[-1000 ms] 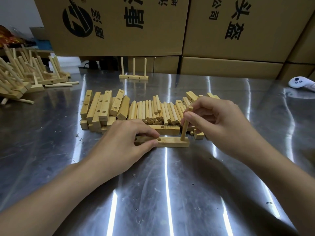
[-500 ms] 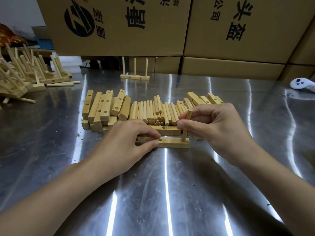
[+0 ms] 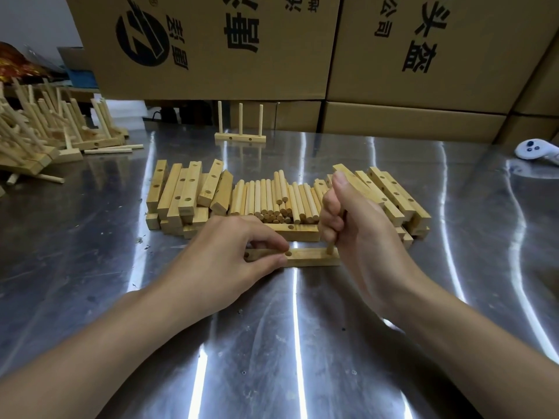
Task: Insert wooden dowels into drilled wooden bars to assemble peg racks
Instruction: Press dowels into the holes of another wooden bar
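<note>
1. Head view, progress: I'm on the first peg of a new rack. My left hand (image 3: pixel 230 252) has its fingers pinching the left end of the bar (image 3: pixel 311 257), which lies flat near the middle of the counter (image 3: pixel 302 343). My right hand (image 3: pixel 354 234) has its fingers wrapped round a dowel (image 3: pixel 330 247) with the thumb up top. The dowel stands upright in the bar's right-end hole. I'd guess it's going in, but I can't tell how deep it sits.

2. Left to do on this bar: the middle hole (image 3: pixel 289 254) is empty. The left end is mostly under my fingers, so I can't say for sure about a hole there.

3. Counts, done stuff: one finished rack (image 3: pixel 240 137) stands at the far edge with three pegs. There's also a jumbled heap of racks (image 3: pixel 36 137) at the far left corner, too tangled to count.

4. Counts, stock: the loose dowels (image 3: pixel 272 201) behind my hands are a few dozen at a guess. The drilled bars are stacked in two lots, left stack (image 3: pixel 184 195) roughly ten and right stack (image 3: pixel 390 192) maybe half a dozen showing. One spare bar (image 3: pixel 290 231) lies just behind mine. So plenty of racks to go.
</note>
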Motion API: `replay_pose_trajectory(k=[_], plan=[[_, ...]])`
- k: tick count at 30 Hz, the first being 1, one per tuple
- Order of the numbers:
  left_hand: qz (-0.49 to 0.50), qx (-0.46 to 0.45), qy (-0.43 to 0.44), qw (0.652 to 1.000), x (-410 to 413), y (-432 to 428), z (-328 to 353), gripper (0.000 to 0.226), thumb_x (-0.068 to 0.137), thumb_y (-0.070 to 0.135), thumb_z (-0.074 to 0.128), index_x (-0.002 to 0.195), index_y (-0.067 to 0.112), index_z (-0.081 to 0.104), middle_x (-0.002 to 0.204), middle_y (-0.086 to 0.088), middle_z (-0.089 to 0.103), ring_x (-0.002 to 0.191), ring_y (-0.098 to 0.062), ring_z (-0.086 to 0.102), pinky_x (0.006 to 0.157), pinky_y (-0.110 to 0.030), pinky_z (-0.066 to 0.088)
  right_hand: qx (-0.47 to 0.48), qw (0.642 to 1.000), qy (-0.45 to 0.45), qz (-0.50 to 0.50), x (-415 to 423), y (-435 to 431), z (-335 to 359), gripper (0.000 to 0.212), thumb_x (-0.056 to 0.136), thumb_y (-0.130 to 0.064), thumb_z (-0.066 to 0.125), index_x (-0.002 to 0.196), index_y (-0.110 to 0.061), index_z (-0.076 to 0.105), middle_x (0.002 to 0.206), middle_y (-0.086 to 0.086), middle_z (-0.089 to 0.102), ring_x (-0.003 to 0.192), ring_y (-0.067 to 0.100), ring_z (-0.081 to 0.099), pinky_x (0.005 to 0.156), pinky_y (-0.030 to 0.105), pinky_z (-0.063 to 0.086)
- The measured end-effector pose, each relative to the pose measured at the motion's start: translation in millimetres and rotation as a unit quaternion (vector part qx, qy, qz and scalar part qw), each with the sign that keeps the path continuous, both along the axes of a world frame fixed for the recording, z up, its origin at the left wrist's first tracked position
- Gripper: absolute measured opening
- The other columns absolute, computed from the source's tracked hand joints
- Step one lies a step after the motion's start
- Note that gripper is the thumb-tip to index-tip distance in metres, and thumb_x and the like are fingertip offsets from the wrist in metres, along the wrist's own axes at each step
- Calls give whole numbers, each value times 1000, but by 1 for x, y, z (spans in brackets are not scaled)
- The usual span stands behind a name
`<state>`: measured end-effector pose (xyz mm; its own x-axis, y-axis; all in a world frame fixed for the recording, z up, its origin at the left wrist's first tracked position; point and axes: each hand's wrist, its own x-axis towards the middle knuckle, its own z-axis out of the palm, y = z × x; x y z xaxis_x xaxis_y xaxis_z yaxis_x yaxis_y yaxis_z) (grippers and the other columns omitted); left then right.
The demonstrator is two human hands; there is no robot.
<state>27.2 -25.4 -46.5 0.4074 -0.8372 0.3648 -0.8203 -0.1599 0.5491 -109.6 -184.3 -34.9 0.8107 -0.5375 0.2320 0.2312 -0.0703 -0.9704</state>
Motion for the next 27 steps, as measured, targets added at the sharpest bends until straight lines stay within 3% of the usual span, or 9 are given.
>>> replay_pose_trajectory(k=[5, 8, 13, 17, 27], plan=[[-2, 8, 8, 1000, 0, 0, 1, 18, 91, 41, 79, 109, 41, 81, 100, 25, 71, 99, 4, 65, 91, -26, 55, -10, 1000, 15, -18, 5, 0, 1, 47, 100, -54, 54, 61, -32, 42, 67, -10, 29, 62, 10, 27, 62, 30, 24], [-2, 10, 10, 1000, -1, 0, 1, 18, 91, 41, 79, 109, 41, 81, 99, 25, 71, 98, 6, 64, 89, -22, 53, 21, 1000, 2, 1, 6, -3, 2, 38, 98, -39, 45, 62, -28, 41, 66, -6, 28, 63, 12, 24, 63, 37, 17], [-2, 13, 15, 1000, -1, -1, 1, 19, 91, 40, 80, 110, 40, 81, 99, 23, 72, 98, 3, 64, 93, -30, 55, 87, 996, -4, 21, 4, -12, 4, 39, 109, -20, 33, 70, -19, 35, 64, -4, 28, 60, 13, 25, 64, 36, 19], [-2, 11, 20, 1000, -1, 0, 1, 18, 90, 41, 80, 108, 41, 81, 98, 21, 72, 97, 2, 65, 93, -32, 55, 14, 999, 6, 35, 5, -12, 2, 33, 101, -25, 35, 68, -22, 34, 65, -3, 28, 62, 15, 23, 63, 39, 17], [-1, 18, 22, 1000, 0, 0, 2, 17, 90, 42, 80, 107, 43, 80, 98, 21, 72, 98, 1, 64, 93, -32, 53, 62, 998, -14, 21, 4, -8, 6, 36, 109, -19, 25, 73, -20, 30, 68, 2, 19, 66, 21, 16, 69, 43, 13]])
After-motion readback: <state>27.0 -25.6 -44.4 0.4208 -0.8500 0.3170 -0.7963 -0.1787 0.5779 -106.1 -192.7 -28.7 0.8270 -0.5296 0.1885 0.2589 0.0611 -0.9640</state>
